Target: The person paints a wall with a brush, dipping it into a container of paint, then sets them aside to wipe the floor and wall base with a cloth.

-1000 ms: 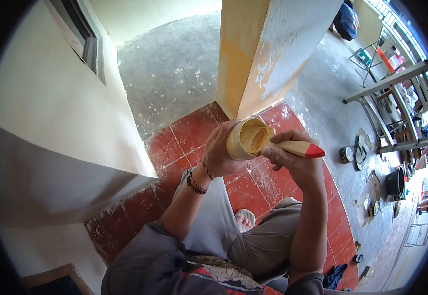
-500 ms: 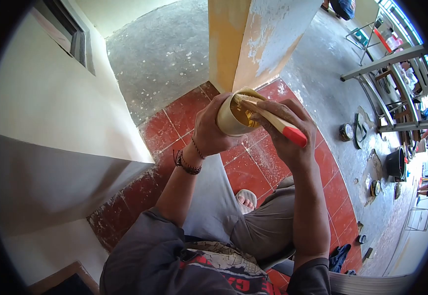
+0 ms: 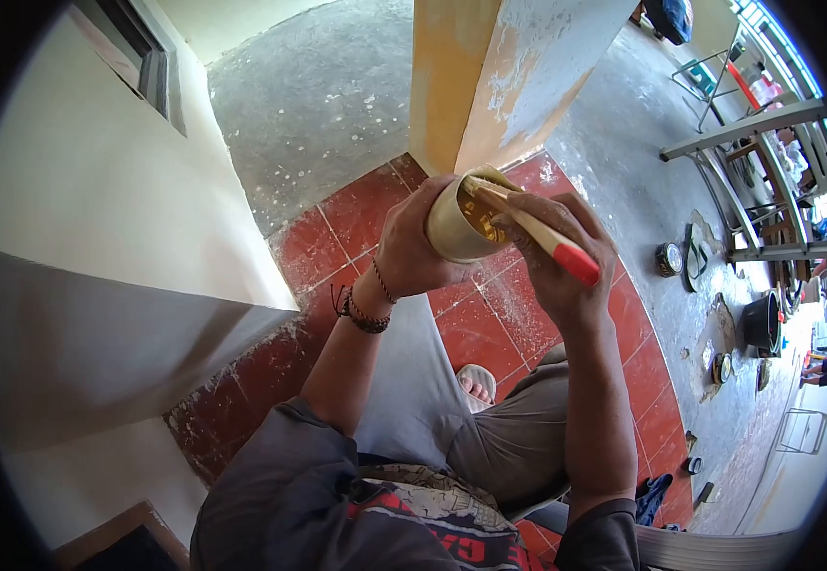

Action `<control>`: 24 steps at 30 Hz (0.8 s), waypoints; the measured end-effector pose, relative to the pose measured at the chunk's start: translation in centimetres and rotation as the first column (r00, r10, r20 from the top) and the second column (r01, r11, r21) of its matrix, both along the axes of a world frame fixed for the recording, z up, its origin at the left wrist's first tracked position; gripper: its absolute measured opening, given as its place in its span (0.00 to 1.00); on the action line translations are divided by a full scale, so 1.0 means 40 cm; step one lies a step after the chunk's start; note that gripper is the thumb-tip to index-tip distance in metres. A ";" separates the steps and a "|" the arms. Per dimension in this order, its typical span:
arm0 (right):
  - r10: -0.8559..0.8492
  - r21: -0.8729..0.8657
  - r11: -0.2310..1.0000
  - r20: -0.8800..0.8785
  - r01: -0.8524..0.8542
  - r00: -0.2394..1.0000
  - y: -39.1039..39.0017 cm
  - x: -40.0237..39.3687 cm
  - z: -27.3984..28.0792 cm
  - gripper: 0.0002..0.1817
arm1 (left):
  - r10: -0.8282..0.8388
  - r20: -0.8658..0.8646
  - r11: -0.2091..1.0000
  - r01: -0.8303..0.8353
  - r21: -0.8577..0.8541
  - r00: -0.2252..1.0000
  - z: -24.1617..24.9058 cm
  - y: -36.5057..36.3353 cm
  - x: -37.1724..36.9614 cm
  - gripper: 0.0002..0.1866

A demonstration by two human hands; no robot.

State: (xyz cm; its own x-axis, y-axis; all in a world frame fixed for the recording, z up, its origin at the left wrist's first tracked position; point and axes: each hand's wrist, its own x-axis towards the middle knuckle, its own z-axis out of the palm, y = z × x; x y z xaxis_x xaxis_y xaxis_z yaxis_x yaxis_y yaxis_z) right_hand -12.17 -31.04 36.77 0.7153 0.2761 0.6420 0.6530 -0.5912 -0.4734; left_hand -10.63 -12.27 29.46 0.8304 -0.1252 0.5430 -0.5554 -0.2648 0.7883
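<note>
My left hand [image 3: 411,246] is wrapped around a cream cup [image 3: 451,234], which is tilted so its mouth faces right. Yellowish paint marks show on its inner wall. In my right hand [image 3: 573,271] is a paintbrush [image 3: 544,231] with a pale wooden handle and a red end. Its bristle end reaches into the cup's mouth and lies near the upper rim. The bristle tips are partly hidden by the cup. Both hands are held in front of the foot of a peeling pillar [image 3: 518,86].
Red floor tiles [image 3: 475,333] with white specks lie below. A cream wall [image 3: 118,181] stands at left. On the grey floor at right are a small tin [image 3: 668,259], a sandal [image 3: 696,259], a black bucket [image 3: 761,322] and a metal-framed table [image 3: 756,126].
The cup and both hands have shifted slightly right in view. The brush has moved a little along with them, its bristle end still inside the cup's mouth.
</note>
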 end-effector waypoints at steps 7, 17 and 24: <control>0.060 0.201 0.979 -0.199 -0.019 0.978 0.024 -0.006 0.038 0.12 | 0.017 0.057 0.999 -0.019 0.043 0.998 -0.019 0.020 0.005 0.44; 0.282 0.453 0.888 -0.664 0.073 0.693 -0.011 0.033 0.026 0.11 | -0.045 0.123 0.987 0.025 0.162 0.991 -0.035 0.024 0.015 0.44; 0.183 0.238 0.971 -0.617 -0.041 0.766 -0.020 0.014 0.057 0.12 | -0.021 0.091 0.995 0.012 0.097 0.996 -0.045 0.018 0.015 0.43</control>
